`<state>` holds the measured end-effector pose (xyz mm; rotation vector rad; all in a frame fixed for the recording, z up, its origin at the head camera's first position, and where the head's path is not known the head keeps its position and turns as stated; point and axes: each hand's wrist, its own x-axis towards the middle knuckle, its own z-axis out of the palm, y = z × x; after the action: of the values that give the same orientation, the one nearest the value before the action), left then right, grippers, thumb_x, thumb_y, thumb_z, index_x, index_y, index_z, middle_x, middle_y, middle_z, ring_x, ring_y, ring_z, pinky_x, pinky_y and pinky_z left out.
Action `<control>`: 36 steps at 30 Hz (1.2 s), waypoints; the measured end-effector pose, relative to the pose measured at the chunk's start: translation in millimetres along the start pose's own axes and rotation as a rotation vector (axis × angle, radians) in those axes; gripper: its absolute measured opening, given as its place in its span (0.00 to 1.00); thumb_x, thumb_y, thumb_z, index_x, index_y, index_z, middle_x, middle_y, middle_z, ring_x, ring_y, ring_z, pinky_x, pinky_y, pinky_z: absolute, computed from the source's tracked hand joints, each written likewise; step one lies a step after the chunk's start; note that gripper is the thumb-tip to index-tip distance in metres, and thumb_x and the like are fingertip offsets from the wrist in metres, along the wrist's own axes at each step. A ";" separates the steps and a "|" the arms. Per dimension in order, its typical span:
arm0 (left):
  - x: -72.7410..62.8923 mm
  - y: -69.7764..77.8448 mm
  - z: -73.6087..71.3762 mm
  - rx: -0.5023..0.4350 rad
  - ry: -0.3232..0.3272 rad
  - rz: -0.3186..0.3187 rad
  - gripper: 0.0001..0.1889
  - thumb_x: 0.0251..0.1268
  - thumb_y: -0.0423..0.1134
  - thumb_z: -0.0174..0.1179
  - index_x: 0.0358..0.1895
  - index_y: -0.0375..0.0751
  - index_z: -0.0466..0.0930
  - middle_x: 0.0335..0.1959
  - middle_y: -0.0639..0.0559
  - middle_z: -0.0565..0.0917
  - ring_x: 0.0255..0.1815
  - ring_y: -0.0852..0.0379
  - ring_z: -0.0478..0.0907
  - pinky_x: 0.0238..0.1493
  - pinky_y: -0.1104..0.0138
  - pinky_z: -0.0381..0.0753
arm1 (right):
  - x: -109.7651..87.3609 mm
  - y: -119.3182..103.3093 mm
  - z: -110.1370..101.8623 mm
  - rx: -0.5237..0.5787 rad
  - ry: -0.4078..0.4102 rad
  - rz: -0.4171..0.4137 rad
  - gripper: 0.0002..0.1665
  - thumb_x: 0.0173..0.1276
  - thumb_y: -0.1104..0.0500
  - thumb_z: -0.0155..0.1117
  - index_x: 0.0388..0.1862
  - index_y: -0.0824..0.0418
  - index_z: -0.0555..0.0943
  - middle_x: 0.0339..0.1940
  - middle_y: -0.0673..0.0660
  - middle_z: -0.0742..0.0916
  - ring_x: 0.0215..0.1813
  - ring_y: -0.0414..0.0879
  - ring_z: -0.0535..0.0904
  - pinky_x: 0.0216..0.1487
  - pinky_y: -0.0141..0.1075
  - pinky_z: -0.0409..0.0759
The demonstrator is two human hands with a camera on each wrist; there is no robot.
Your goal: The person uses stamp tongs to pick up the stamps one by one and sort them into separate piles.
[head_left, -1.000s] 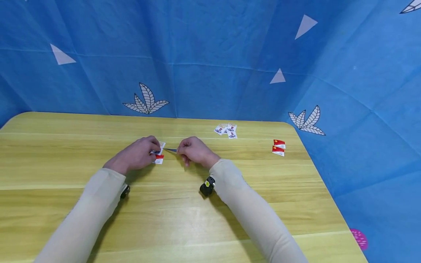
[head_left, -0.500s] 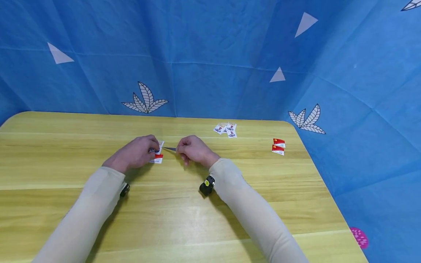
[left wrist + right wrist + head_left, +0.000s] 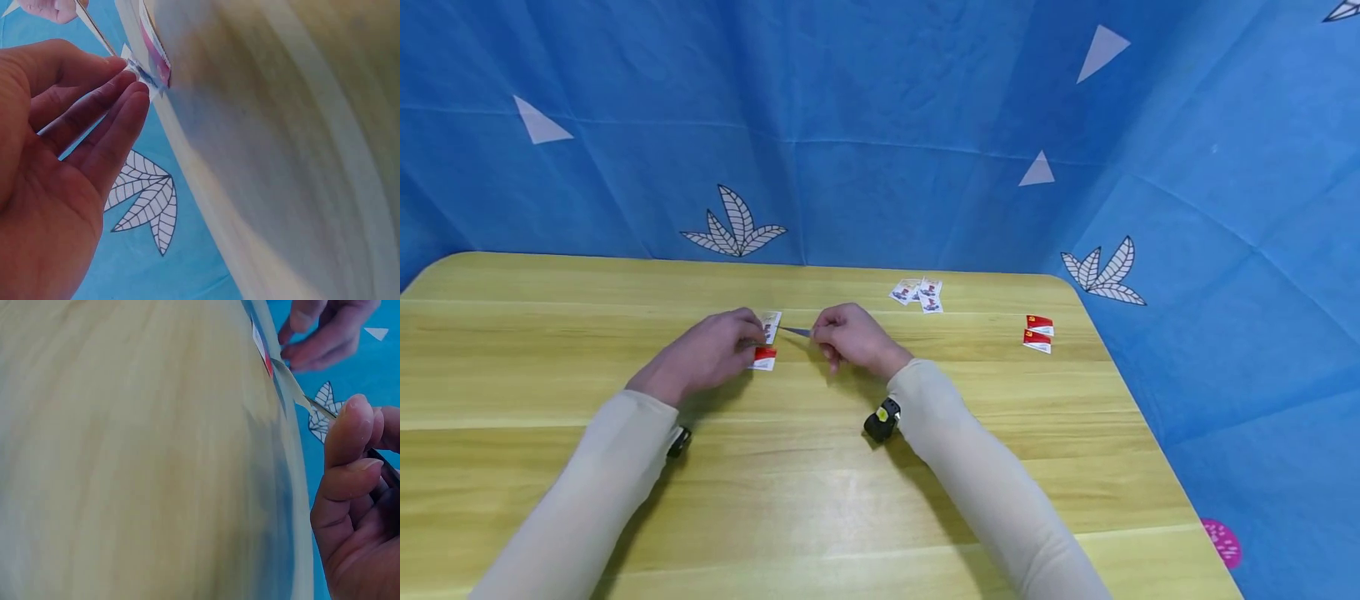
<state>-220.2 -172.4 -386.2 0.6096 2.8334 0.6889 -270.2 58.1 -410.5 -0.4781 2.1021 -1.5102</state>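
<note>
Above the table's left middle, my left hand (image 3: pixel 715 352) pinches a small white printed card (image 3: pixel 771 325) at its near edge. My right hand (image 3: pixel 856 340) holds slim dark tweezers (image 3: pixel 797 332), their pointed tip right at the card's right edge. In the right wrist view the tweezers (image 3: pixel 322 409) reach the bent corner of the white card (image 3: pixel 289 382). A red-and-white card (image 3: pixel 763 359) lies just below the white one, partly covered by the left fingers. In the left wrist view, the thumb and fingertips meet at the white card (image 3: pixel 145 80).
Several white printed cards (image 3: pixel 931 295) lie overlapping near the table's back edge. Two red-and-white cards (image 3: pixel 1037 340) lie at the right. A blue patterned cloth (image 3: pixel 880 125) hangs behind the wooden table (image 3: pixel 820 517) and along its right side. Black wrist cameras (image 3: pixel 882 420) sit under the sleeves.
The white card has tilted up and shows more of its print beside the left fingers. My right hand, with the tweezers, has shifted slightly right and away.
</note>
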 end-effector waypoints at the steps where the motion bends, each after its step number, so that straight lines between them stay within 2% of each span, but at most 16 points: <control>1: -1.2 0.8 0.0 -0.001 0.005 0.006 0.11 0.64 0.28 0.60 0.48 0.33 0.85 0.51 0.41 0.79 0.50 0.43 0.75 0.57 0.49 0.74 | -1.1 0.1 -1.9 0.003 0.004 -0.001 0.11 0.73 0.66 0.53 0.39 0.76 0.79 0.16 0.55 0.74 0.15 0.45 0.73 0.21 0.35 0.76; 10: -11.8 4.5 3.2 0.003 -0.015 0.036 0.11 0.63 0.27 0.61 0.47 0.32 0.85 0.46 0.45 0.80 0.45 0.47 0.77 0.52 0.51 0.78 | -15.8 0.4 -21.5 0.006 0.059 -0.001 0.11 0.72 0.65 0.55 0.38 0.76 0.78 0.16 0.55 0.74 0.16 0.46 0.74 0.21 0.35 0.73; 13: -12.6 5.4 3.5 -0.004 -0.023 0.028 0.10 0.62 0.26 0.60 0.46 0.34 0.85 0.44 0.47 0.80 0.42 0.50 0.76 0.48 0.54 0.79 | -22.2 1.0 -28.0 0.015 0.076 -0.003 0.12 0.72 0.65 0.56 0.38 0.77 0.78 0.16 0.55 0.74 0.16 0.46 0.74 0.21 0.35 0.73; 21: -10.7 6.3 5.8 0.001 -0.032 0.062 0.08 0.62 0.26 0.60 0.41 0.36 0.86 0.40 0.49 0.80 0.37 0.52 0.75 0.42 0.58 0.78 | -38.6 7.6 -49.6 0.022 0.122 -0.014 0.13 0.73 0.65 0.54 0.39 0.78 0.77 0.17 0.56 0.74 0.15 0.45 0.75 0.19 0.33 0.70; 27: -11.2 3.8 6.4 0.004 -0.041 0.066 0.09 0.61 0.25 0.60 0.42 0.34 0.87 0.42 0.48 0.80 0.40 0.50 0.76 0.45 0.55 0.79 | -46.8 13.8 -63.6 0.030 0.146 -0.017 0.13 0.72 0.66 0.53 0.38 0.79 0.76 0.17 0.56 0.74 0.15 0.44 0.74 0.18 0.32 0.69; 33: -12.7 2.4 8.1 0.024 -0.030 0.124 0.10 0.59 0.24 0.59 0.41 0.33 0.87 0.41 0.48 0.79 0.40 0.50 0.77 0.45 0.56 0.80 | -53.1 18.0 -76.9 0.027 0.183 -0.027 0.14 0.72 0.66 0.53 0.39 0.81 0.75 0.16 0.55 0.75 0.14 0.43 0.74 0.18 0.32 0.69; 36: -13.7 2.3 7.8 0.026 -0.028 0.128 0.10 0.59 0.24 0.59 0.40 0.33 0.87 0.41 0.48 0.79 0.40 0.50 0.77 0.45 0.56 0.80 | -55.2 22.5 -85.3 0.014 0.201 -0.014 0.14 0.72 0.66 0.53 0.38 0.80 0.75 0.16 0.55 0.75 0.14 0.44 0.74 0.18 0.33 0.69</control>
<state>-205.0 -173.1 -391.1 0.8051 2.8009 0.6586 -275.1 161.5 -399.2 -0.3487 2.2410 -1.6397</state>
